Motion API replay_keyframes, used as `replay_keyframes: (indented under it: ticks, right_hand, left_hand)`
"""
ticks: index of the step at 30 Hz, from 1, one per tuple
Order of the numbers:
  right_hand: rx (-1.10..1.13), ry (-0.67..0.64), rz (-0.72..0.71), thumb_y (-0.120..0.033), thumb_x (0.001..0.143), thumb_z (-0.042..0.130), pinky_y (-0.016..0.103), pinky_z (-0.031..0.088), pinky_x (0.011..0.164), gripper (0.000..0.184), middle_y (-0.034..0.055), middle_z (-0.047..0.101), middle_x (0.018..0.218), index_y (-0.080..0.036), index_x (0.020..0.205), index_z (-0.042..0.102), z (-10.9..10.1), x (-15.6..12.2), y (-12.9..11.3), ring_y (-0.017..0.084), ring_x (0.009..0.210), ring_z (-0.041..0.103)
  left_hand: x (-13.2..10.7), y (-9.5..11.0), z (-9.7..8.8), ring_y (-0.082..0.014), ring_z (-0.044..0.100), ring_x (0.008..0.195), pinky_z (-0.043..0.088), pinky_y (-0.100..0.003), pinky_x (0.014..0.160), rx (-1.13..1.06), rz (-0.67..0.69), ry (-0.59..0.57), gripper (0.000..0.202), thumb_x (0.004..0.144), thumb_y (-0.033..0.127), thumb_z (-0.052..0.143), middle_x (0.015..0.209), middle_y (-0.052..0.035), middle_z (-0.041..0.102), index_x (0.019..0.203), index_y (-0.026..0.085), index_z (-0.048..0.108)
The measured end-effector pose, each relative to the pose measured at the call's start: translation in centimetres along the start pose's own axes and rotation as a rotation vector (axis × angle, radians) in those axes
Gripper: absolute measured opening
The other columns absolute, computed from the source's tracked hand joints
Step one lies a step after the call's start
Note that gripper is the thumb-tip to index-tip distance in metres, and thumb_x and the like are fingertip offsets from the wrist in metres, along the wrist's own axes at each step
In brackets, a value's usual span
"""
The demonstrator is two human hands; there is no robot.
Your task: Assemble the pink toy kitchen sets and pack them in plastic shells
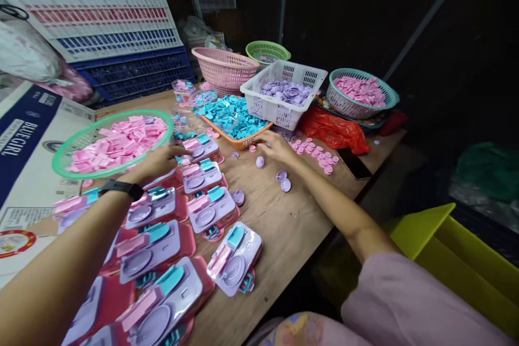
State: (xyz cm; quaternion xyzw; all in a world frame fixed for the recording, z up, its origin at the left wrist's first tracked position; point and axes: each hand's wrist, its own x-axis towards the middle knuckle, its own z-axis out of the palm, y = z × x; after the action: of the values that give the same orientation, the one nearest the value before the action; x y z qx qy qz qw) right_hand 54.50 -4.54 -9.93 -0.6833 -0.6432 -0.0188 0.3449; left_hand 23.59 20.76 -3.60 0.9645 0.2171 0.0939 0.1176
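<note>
My left hand [160, 162], with a dark band on the wrist, reaches over the far end of the rows of lilac toy cases. Its fingers stretch out beside a case [200, 150] bearing pink and teal pieces; whether they touch it is unclear. My right hand [277, 147] is low over the table by the orange basket [243, 142] of teal pieces. Its fingers are extended near a small pink disc [252, 148], and nothing shows in them. A small lilac round piece [260, 162] lies below that hand. One case [235, 258] sits apart, angled, at the front.
A green basket [60, 165] of pink pieces stands at left, against a cardboard box [24, 135]. Behind are a white basket [275, 111] of lilac pieces and a teal basket [344, 104] of pink ones. Pink discs [316, 152] and a phone [354, 164] lie at right.
</note>
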Motion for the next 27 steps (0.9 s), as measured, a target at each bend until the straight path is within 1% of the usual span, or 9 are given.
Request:
replay_keyframes:
  ticks: [3,6,8,9,12,15,19,23,27]
  right_hand:
    - [-0.343,0.029,0.564,-0.026,0.098,0.055,0.043,0.042,0.112,0.029,0.0136,0.067,0.128,-0.018,0.122,0.07,-5.2,-6.9,4.4,0.028,0.126,0.057]
    - [-0.436,0.036,0.775,-0.048,0.097,0.06,0.055,0.04,0.11,0.057,0.0211,0.054,0.146,-0.019,0.146,0.055,-6.8,-11.0,7.2,0.04,0.135,0.049]
    - [-0.446,-0.015,0.792,-0.061,0.094,0.06,0.058,0.038,0.11,0.075,0.021,0.047,0.154,-0.023,0.157,0.042,-6.1,-11.5,7.8,0.044,0.138,0.046]
    - [-0.449,-0.044,0.784,-0.064,0.093,0.059,0.059,0.038,0.11,0.079,0.02,0.045,0.157,-0.026,0.16,0.038,-5.5,-11.3,7.7,0.044,0.139,0.045]
    - [-0.481,-0.107,0.7,-0.065,0.096,0.052,0.059,0.039,0.108,0.071,0.0177,0.043,0.158,-0.03,0.157,0.043,-3.1,-9.6,6.5,0.044,0.135,0.047]
    - [-0.547,-0.132,0.573,-0.056,0.101,0.046,0.055,0.044,0.102,0.058,0.0217,0.048,0.149,-0.023,0.149,0.052,-1.3,-8.0,4.9,0.042,0.131,0.048]
    - [-0.597,-0.178,0.519,-0.04,0.105,0.037,0.05,0.048,0.094,0.051,0.0254,0.049,0.142,-0.016,0.147,0.05,-0.4,-6.4,3.8,0.041,0.126,0.051]
    - [-0.6,-0.222,0.546,-0.041,0.105,0.036,0.05,0.049,0.092,0.05,0.0263,0.048,0.14,-0.015,0.145,0.051,-0.8,-5.0,3.6,0.043,0.123,0.055]
    - [-0.579,-0.174,0.587,-0.041,0.108,0.029,0.044,0.05,0.087,0.05,0.026,0.053,0.133,-0.008,0.135,0.054,-1.2,-4.2,3.5,0.036,0.108,0.065]
  left_hand:
    - [-1.3,1.9,-0.7,-0.0294,0.07,0.094,0.054,-0.042,0.085,0.078,-0.06,-0.003,0.054,0.07,0.011,0.048,0.109,-0.0131,0.077,0.115,0.018,0.076]
    - [-2.6,5.0,-0.9,-0.0324,0.068,0.108,0.052,-0.045,0.096,0.077,-0.008,0.07,0.051,0.077,0.016,0.044,0.12,-0.0145,0.074,0.118,0.015,0.075]
    - [-3.4,7.5,-0.5,-0.0316,0.067,0.109,0.052,-0.045,0.098,0.053,0.039,0.085,0.049,0.083,0.021,0.041,0.121,-0.0135,0.074,0.117,0.015,0.075]
    - [-3.9,8.7,-0.3,-0.031,0.067,0.109,0.052,-0.045,0.099,0.035,0.066,0.083,0.049,0.085,0.023,0.04,0.121,-0.0131,0.075,0.118,0.015,0.075]
    - [-5.2,11.7,0.5,-0.0301,0.067,0.112,0.052,-0.046,0.102,-0.02,0.126,0.065,0.047,0.09,0.027,0.04,0.125,-0.0129,0.074,0.12,0.016,0.074]
    - [-6.7,13.5,1.1,-0.0293,0.066,0.117,0.05,-0.047,0.105,-0.045,0.142,0.068,0.043,0.094,0.026,0.041,0.128,-0.0116,0.073,0.121,0.019,0.074]
    - [-8.6,14.2,1.5,-0.0282,0.064,0.12,0.05,-0.047,0.105,-0.041,0.159,0.083,0.039,0.095,0.021,0.044,0.129,-0.0098,0.073,0.119,0.021,0.074]
    - [-9.7,14.1,1.8,-0.0272,0.066,0.116,0.051,-0.045,0.103,-0.03,0.151,0.083,0.035,0.094,0.018,0.048,0.124,-0.0088,0.075,0.115,0.022,0.076]
    - [-10.1,14.1,1.8,-0.0273,0.065,0.115,0.051,-0.046,0.103,-0.052,0.134,0.083,0.035,0.094,0.016,0.049,0.125,-0.0091,0.074,0.114,0.022,0.077]
